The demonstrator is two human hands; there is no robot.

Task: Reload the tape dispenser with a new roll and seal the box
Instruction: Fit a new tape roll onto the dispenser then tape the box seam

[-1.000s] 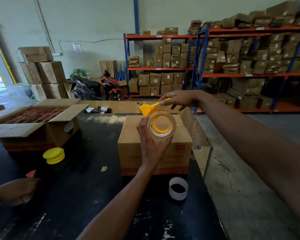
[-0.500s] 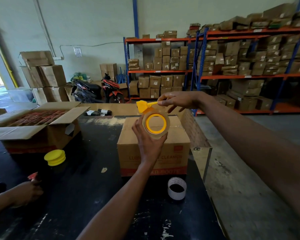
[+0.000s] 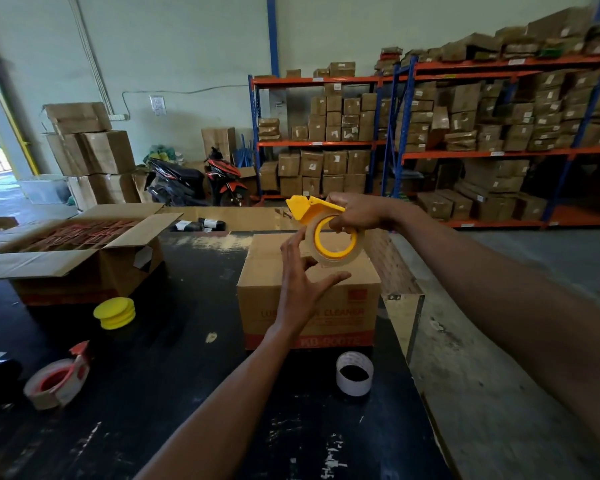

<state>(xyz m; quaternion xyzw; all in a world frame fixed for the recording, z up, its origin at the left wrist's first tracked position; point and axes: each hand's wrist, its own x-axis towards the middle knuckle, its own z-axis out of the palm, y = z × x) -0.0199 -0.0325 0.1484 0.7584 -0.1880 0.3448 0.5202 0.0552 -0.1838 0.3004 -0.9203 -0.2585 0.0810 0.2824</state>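
The right hand is closed around the yellow tape dispenser, fingers hooked through the ring, holding it up in the air above the closed cardboard box. A roll of clear tape sits on the dispenser's yellow hub, its face turned toward the person. The left hand is spread open just beside the roll, fingers splayed; a fingertip or two look to be touching the roll's edge, though from here it is hard to be sure, and it grips nothing.

The box stands on the dark desk near its right edge, flaps down, red print on its front. In front of it an empty white tape core stands on end. Well to the left lies a red tape dispenser with its own roll, tipped on its side, and further back a stack of yellow round pads. Behind those is an open carton filled with reddish packets. A motorbike is parked by the far wall, beside shelving loaded with boxes.
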